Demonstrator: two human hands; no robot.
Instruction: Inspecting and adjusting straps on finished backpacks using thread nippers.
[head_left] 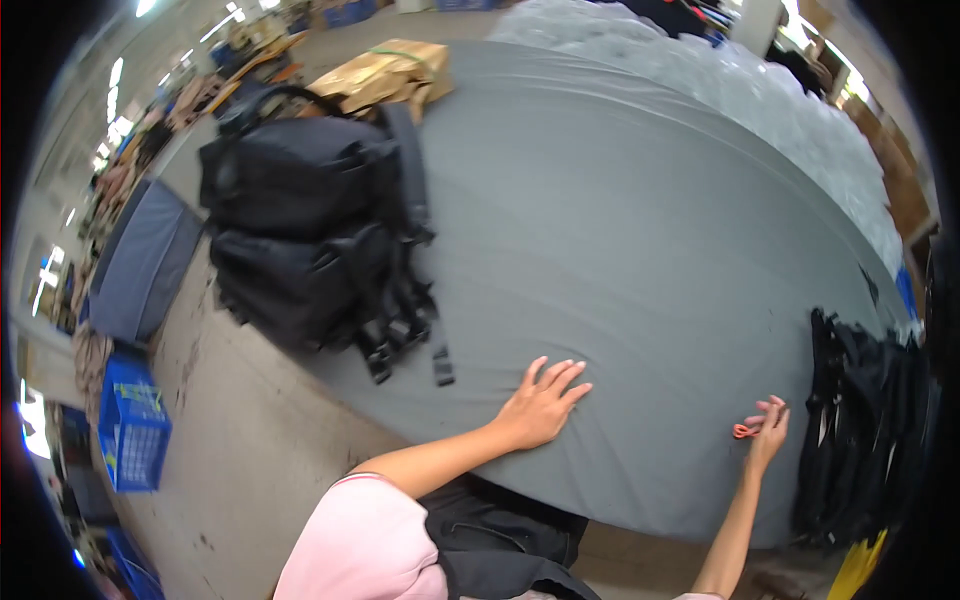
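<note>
My left hand (543, 408) lies on the grey cloth-covered table (620, 250) near its front edge, fingers spread and nothing in them. Farther right, my right hand (769, 424) is held over the cloth with a small pair of scissors (742, 431) in it. Only the orange-red handle loops of the scissors show; the blades are hidden by the hand. Close to that hand, at the table's right end, lies a pile of black fabric pieces with straps (862, 430). A black backpack (310, 220) rests on the left part of the table, its straps and buckles hanging toward me.
Behind the backpack sits a gold-brown wrapped package (390, 72). Clear plastic bags (720, 90) are heaped along the far right edge. On the left are a grey-blue padded box shape (145, 262) and a blue plastic basket (135, 430) on the floor.
</note>
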